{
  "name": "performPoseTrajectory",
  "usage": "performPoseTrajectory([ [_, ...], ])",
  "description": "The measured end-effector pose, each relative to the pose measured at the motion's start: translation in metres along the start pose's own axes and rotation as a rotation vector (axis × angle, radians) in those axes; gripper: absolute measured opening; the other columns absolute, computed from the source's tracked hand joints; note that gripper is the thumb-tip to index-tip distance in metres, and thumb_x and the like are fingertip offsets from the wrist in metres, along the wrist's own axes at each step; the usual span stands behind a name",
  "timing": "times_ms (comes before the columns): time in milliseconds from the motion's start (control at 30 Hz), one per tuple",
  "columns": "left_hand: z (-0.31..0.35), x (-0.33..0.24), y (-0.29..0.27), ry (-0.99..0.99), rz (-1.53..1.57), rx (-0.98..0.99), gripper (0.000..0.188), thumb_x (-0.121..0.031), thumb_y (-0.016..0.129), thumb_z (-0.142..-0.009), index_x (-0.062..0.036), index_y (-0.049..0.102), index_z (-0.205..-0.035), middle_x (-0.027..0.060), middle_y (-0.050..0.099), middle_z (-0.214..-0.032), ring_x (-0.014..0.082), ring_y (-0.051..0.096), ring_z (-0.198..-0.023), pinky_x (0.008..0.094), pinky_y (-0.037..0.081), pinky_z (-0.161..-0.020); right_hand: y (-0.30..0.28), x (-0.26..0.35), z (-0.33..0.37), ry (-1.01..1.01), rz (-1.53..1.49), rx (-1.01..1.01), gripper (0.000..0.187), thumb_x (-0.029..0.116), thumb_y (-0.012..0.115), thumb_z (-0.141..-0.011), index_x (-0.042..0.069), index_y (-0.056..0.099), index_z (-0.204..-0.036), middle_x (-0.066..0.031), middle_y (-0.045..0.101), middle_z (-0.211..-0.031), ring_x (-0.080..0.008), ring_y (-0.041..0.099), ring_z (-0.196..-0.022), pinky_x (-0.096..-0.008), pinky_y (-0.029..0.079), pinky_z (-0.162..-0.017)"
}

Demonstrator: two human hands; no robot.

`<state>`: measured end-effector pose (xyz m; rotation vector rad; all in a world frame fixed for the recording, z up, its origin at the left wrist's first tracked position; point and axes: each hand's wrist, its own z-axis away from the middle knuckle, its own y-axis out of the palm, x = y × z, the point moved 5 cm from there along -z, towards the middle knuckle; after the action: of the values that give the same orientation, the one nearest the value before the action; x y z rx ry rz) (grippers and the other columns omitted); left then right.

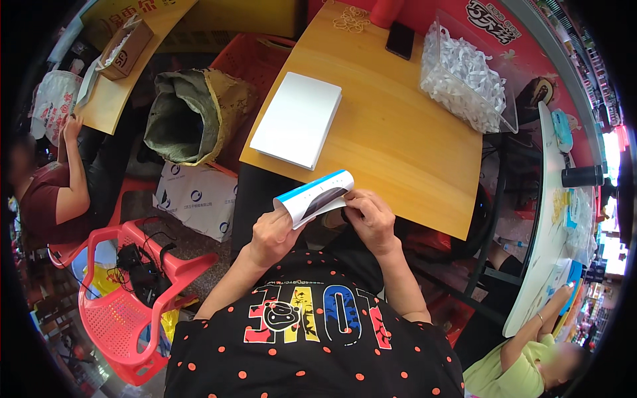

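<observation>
A glossy printed paper sheet [312,194], white with a blue band and a dark picture, is curled into a loose roll just off the near edge of the wooden table [398,132]. My left hand [272,235] grips its left end, the fingers partly hidden under and inside the curl. At the right end, my right hand [371,219] pinches the sheet's edge between thumb and fingers. Beyond the roll, near the table's left edge, lies a neat stack of white sheets [296,118].
At the far right stands a clear plastic bin [512,118] of white paper strips. A dark phone [400,40] and rubber bands [352,20] lie at the back. Leftward are an open sack [229,106] and a red plastic chair [116,318]. People sit at tables on both sides.
</observation>
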<state>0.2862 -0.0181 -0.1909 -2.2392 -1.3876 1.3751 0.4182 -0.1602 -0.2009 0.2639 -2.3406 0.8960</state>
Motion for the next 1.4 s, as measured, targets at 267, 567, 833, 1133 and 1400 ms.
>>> performPoseTrajectory([
  [267, 0.002, 0.000, 0.001, 0.023, -0.019, 0.023, 0.026, -0.002, 0.076, -0.070, 0.0004, 0.067, -0.095, 0.0133, 0.066, -0.076, 0.0270, 0.064, -0.060, 0.0311, 0.049, -0.054, 0.005, -0.006, 0.005, 0.079, -0.035, 0.036, 0.027, -0.012, 0.069, -0.063, 0.002, 0.055, -0.081, -0.0103, 0.062, -0.083, -0.0247, 0.063, -0.075, -0.0314, 0.052, -0.063],
  [567, 0.003, 0.003, 0.000, 0.051, -0.039, 0.029, 0.027, -0.003, 0.076, -0.070, 0.0001, 0.068, -0.095, 0.0137, 0.067, -0.079, 0.0264, 0.064, -0.061, 0.0306, 0.049, -0.055, 0.004, -0.019, 0.008, 0.395, -0.189, 0.170, 0.018, -0.005, 0.069, -0.074, 0.002, 0.057, -0.084, -0.0058, 0.060, -0.078, -0.0148, 0.060, -0.065, -0.0264, 0.047, -0.056],
  [833, 0.004, 0.003, 0.001, 0.087, -0.030, 0.095, 0.026, -0.003, 0.076, -0.069, -0.0003, 0.068, -0.094, 0.0133, 0.067, -0.078, 0.0259, 0.065, -0.062, 0.0309, 0.048, -0.055, -0.003, -0.039, 0.009, 0.768, -0.540, 0.312, 0.012, 0.008, 0.064, -0.087, -0.003, 0.062, -0.088, -0.0063, 0.066, -0.073, -0.0099, 0.064, -0.071, -0.0232, 0.050, -0.064],
  [1133, 0.005, 0.005, 0.002, 0.109, -0.011, 0.133, 0.027, -0.003, 0.077, -0.068, -0.0006, 0.068, -0.094, 0.0120, 0.067, -0.076, 0.0254, 0.064, -0.062, 0.0312, 0.047, -0.055, 0.007, -0.036, 0.010, 0.843, -0.597, 0.544, 0.016, 0.013, 0.064, -0.088, -0.003, 0.063, -0.090, 0.0013, 0.061, -0.076, -0.0054, 0.052, -0.071, -0.0226, 0.045, -0.065],
  [1400, 0.010, 0.010, 0.004, 0.146, -0.016, 0.150, 0.029, -0.002, 0.077, -0.067, -0.0004, 0.067, -0.095, 0.0123, 0.067, -0.076, 0.0253, 0.064, -0.062, 0.0307, 0.047, -0.056, 0.003, -0.029, 0.010, 0.860, -0.624, 0.478, 0.012, 0.009, 0.057, -0.088, -0.002, 0.058, -0.083, 0.0020, 0.055, -0.070, -0.0058, 0.048, -0.064, -0.0228, 0.041, -0.058],
])
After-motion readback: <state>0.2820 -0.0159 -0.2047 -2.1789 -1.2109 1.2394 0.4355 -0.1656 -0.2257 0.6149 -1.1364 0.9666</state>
